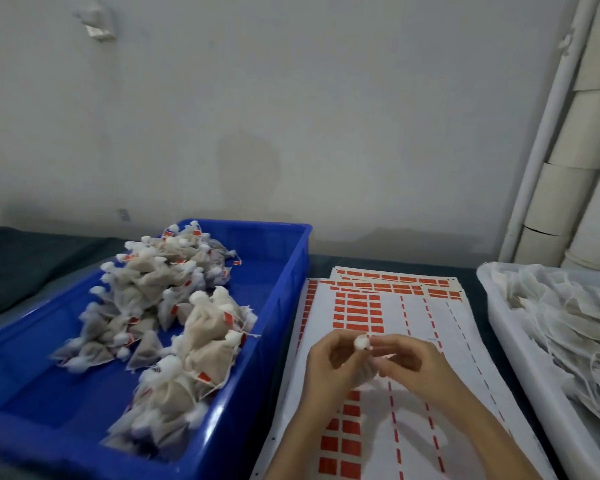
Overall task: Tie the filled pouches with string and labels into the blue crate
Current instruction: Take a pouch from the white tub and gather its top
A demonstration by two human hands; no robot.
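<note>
Over the label sheets, my left hand [331, 365] and my right hand [414, 362] together hold one filled pouch [362, 342]. Only its white gathered top shows between my fingertips; the body is mostly hidden behind my fingers. Both hands pinch it near the neck. The string cannot be made out. The blue crate [284, 292] stands to the left and holds a heap of tied pouches [174, 306] with small red labels. White sheets of red labels [361, 310] lie under my hands, many labels peeled off.
A white tray [510, 344] at the right holds several untied pouches [575, 327]. Cardboard tubes [568, 188] and a white pipe lean in the right corner. A grey wall runs behind the dark table [42, 258].
</note>
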